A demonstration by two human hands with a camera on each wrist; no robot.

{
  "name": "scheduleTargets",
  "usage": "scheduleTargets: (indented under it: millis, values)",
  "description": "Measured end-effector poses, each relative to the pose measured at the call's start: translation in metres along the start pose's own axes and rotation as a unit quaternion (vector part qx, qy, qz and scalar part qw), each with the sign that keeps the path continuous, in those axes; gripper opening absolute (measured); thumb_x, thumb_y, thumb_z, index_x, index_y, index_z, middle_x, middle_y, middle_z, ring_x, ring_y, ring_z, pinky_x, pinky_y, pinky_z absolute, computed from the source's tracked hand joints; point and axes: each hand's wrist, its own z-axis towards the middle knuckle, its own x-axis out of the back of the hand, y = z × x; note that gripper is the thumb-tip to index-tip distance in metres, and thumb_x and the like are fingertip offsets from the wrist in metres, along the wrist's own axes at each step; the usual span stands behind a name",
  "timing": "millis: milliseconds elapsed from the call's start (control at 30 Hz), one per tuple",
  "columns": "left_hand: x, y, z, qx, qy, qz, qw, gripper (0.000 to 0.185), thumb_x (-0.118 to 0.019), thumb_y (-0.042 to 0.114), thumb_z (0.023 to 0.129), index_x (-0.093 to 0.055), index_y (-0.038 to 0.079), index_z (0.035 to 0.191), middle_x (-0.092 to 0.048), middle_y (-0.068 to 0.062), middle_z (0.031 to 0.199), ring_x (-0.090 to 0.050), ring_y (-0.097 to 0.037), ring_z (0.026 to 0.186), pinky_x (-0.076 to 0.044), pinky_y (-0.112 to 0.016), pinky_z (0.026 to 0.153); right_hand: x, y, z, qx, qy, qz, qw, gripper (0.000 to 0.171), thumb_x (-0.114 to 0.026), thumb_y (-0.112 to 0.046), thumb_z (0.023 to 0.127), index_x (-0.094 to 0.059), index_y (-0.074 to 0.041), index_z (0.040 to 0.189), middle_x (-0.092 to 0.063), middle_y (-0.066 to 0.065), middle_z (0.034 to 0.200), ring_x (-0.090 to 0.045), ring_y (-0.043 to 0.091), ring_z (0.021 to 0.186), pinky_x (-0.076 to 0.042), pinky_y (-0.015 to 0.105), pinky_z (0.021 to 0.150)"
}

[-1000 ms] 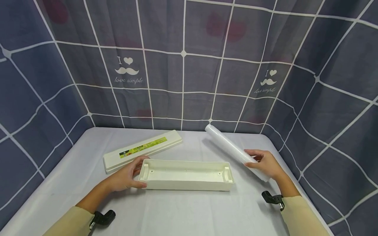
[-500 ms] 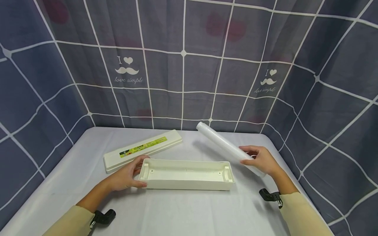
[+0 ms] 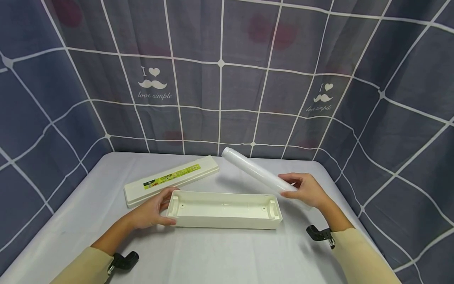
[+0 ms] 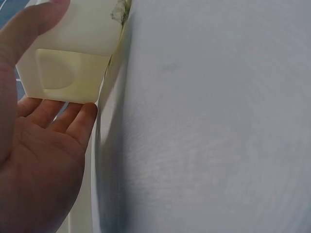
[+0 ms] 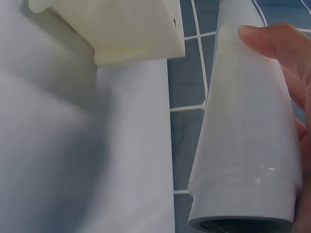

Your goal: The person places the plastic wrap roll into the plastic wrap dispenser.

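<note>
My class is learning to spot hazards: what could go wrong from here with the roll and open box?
The right grip holds the white roll near one end, so its far end might dip or swing. The roll slants relative to the open box, so lowering it like this could knock the box askew. The lid lies close by, so a bumped box might push it.

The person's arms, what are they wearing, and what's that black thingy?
The left sleeve and right sleeve are plain beige. Near each cuff sits a small, bent black gadget with a silvery bit; I see no cables. The left grip and right grip wear no gloves.
</note>
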Motion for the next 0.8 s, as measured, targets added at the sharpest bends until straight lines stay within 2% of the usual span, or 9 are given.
scheduleTargets:
  millis: [400,633,800]
  values:
    - [0.001,0.0,0.001,-0.005,-0.008,-0.014,0.9999,0.1,-0.09,0.001,0.072,-0.029,-0.002,0.151,-0.037,-0.029,0.151,-0.037,-0.05,0.144,-0.045,-0.011,0.105,-0.007,-0.016,0.012,0.024,-0.034,-0.006,0.999,0.059,-0.094,-0.018,0.073,-0.072,-0.008,0.127,-0.076,0.01,0.114,-0.071,0.013,0.094,-0.06,0.023,0.079]
    - [0.0,0.001,0.001,-0.004,-0.012,-0.014,0.9998,0.1,-0.09,0.001,0.073,-0.028,-0.003,0.15,-0.036,-0.03,0.151,-0.036,-0.05,0.144,-0.046,-0.012,0.105,-0.011,-0.026,0.019,0.038,-0.054,-0.013,0.998,0.055,-0.094,-0.018,0.072,-0.074,-0.013,0.123,-0.077,0.005,0.109,-0.07,0.013,0.093,-0.06,0.026,0.076]
    - [0.0,0.001,0.002,-0.005,-0.014,-0.006,0.9999,0.099,-0.091,0.003,0.073,-0.029,-0.002,0.15,-0.037,-0.029,0.15,-0.037,-0.05,0.143,-0.045,-0.011,0.105,-0.014,-0.028,0.022,0.058,-0.059,0.0,0.997,0.057,-0.094,-0.017,0.072,-0.074,-0.012,0.125,-0.077,0.005,0.11,-0.07,0.013,0.094,-0.06,0.025,0.076]
